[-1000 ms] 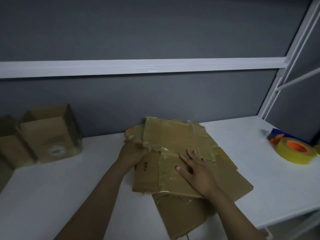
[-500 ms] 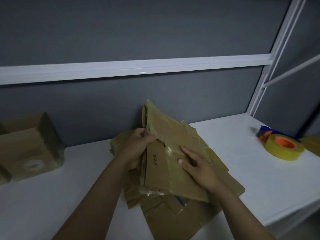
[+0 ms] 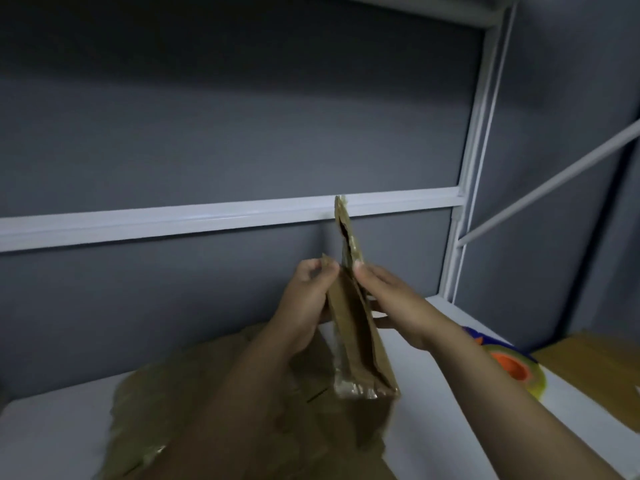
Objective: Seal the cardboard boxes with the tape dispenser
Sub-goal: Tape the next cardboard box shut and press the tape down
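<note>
Left hand (image 3: 306, 303) is gripping the left face of a flattened brown cardboard box (image 3: 358, 344), thumb curling at its top edge. Right hand (image 3: 391, 299) is pinching the right face. Box is standing upright, edge-on, over a pile of flat brown cardboard (image 3: 194, 403) on the white table (image 3: 45, 431). Yellow tape roll with orange core (image 3: 519, 372) is lying to the right, apart from the box, bare table showing between.

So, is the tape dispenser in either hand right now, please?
No, the left hand and the right hand both grip the flattened cardboard box, while the tape dispenser lies on the white table.
</note>
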The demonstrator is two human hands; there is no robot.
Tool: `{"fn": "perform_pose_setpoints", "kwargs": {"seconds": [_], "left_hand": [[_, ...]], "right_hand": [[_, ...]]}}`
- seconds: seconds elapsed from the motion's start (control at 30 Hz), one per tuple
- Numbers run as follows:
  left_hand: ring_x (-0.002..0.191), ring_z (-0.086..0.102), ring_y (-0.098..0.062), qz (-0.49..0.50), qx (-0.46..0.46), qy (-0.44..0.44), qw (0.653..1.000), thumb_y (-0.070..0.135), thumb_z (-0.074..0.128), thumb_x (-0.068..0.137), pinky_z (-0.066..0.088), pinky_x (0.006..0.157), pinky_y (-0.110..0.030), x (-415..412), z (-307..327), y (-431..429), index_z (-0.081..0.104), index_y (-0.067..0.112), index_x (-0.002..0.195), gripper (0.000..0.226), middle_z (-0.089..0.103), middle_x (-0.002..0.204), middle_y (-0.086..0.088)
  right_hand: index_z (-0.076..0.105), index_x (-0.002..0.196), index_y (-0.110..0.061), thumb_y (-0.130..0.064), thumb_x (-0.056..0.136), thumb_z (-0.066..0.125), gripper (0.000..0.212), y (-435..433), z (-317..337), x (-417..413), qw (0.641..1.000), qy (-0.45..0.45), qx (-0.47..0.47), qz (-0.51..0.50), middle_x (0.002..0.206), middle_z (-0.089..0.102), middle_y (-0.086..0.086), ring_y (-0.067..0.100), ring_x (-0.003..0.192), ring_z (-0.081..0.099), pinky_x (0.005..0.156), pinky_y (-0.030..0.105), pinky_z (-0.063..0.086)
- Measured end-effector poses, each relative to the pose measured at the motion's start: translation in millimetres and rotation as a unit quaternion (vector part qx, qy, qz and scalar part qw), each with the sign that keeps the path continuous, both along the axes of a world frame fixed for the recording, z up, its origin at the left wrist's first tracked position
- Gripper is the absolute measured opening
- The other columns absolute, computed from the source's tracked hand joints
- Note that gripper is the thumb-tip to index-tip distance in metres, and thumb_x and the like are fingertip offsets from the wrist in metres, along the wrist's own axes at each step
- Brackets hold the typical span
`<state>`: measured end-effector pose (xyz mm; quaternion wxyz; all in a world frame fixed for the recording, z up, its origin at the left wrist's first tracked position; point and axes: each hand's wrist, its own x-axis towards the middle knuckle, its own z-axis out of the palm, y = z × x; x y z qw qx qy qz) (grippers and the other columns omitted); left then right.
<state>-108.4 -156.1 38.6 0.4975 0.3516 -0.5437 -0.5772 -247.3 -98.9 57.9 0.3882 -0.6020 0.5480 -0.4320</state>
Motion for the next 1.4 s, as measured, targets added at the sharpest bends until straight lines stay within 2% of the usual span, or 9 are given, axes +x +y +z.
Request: {"fn": "perform_pose_setpoints", "kwargs": {"seconds": [0.37,0.53,0.67,0.8,0.9,1.0,1.1,1.2,1.4], "left_hand": [[0.058,0.054,-0.021,0.174,-0.027,-0.126,0.976,0.007,0.057,0.092,0.039,0.042,-0.018,-128,11,-11,0.055,0.016,0.076,0.018,0.056,0.074,-0.016],[0.062,0.054,-0.019,0.254,-0.014,-0.176,0.951,0.012,0.049,0.098,0.043,0.043,-0.026,-149,0,-24,0.037,0.029,0.142,0.049,0.059,0.083,-0.011],[0.060,0.052,-0.017,0.292,-0.038,-0.249,0.923,-0.002,0.041,0.096,0.041,0.047,-0.024,-146,1,-28,0.030,0.025,0.150,0.062,0.062,0.106,-0.017],[0.061,0.056,-0.028,0.330,-0.017,-0.262,0.907,-0.005,0.044,0.092,0.046,0.053,-0.033,-125,3,-35,0.029,0.022,0.152,0.067,0.062,0.090,-0.015],[0.083,0.061,-0.032,0.324,0.007,-0.313,0.893,-0.006,0.051,0.087,0.052,0.065,-0.037,-115,-2,-45,0.027,0.024,0.152,0.076,0.056,0.127,-0.018],[0.141,0.030,-0.035,0.218,-0.002,-0.486,0.847,0.009,0.060,0.088,0.029,0.114,-0.047,-117,-17,-54,0.015,0.026,0.154,0.082,0.019,0.159,-0.009],[0.150,0.001,-0.027,0.131,-0.035,-0.546,0.827,0.007,0.046,0.095,0.004,0.120,-0.049,-115,-32,-57,-0.002,0.031,0.154,0.080,0.009,0.162,0.002],[0.145,0.025,-0.019,0.072,-0.077,-0.431,0.896,-0.001,0.049,0.095,0.026,0.118,-0.039,-106,-40,-64,0.000,0.024,0.154,0.081,0.018,0.157,0.009],[0.119,0.054,-0.009,0.055,-0.122,-0.383,0.914,0.014,0.061,0.088,0.048,0.097,-0.027,-96,-39,-81,0.023,0.049,0.143,0.076,0.035,0.147,0.015]], "right_hand": [[0.046,0.118,-0.030,-0.040,0.092,0.055,0.029,-28,27,-151,0.985,0.130,0.102,0.055,0.106,0.058,-0.007,0.015,0.095,0.058,0.084,0.040,0.055],[0.057,0.083,-0.009,-0.008,0.091,0.058,0.008,-57,22,-194,0.977,0.179,0.116,-0.023,0.096,0.065,0.017,0.029,0.085,0.066,0.071,0.037,0.060],[0.067,0.075,-0.001,-0.011,0.091,0.061,0.020,-83,5,-223,0.967,0.228,0.106,-0.035,0.071,0.067,0.013,0.018,0.059,0.065,0.054,0.027,0.057],[0.068,0.072,0.006,-0.006,0.089,0.057,0.024,-92,15,-253,0.975,0.199,0.054,-0.084,0.063,0.065,0.020,0.022,0.049,0.061,0.052,0.032,0.057],[0.057,0.058,-0.003,-0.003,0.090,0.053,0.033,-101,15,-267,0.969,0.218,0.055,-0.107,0.057,0.059,0.015,0.015,0.036,0.053,0.035,0.018,0.041],[0.060,0.063,-0.003,-0.004,0.092,0.051,0.031,-112,2,-266,0.956,0.267,0.046,-0.111,0.061,0.060,0.014,0.018,0.045,0.053,0.038,0.022,0.045],[0.071,0.100,-0.013,-0.016,0.098,0.048,0.023,-118,-15,-265,0.957,0.265,-0.067,-0.095,0.098,0.068,0.007,0.018,0.079,0.063,0.074,0.032,0.055],[0.057,0.127,-0.029,-0.020,0.098,0.052,0.031,-120,-23,-267,0.966,0.219,-0.114,-0.081,0.132,0.056,0.001,0.018,0.112,0.057,0.098,0.036,0.048],[0.068,0.087,-0.046,0.009,0.090,0.051,0.058,-113,-19,-272,0.953,0.262,-0.132,0.082,0.129,0.047,-0.007,0.013,0.122,0.045,0.098,0.008,0.036]]}}
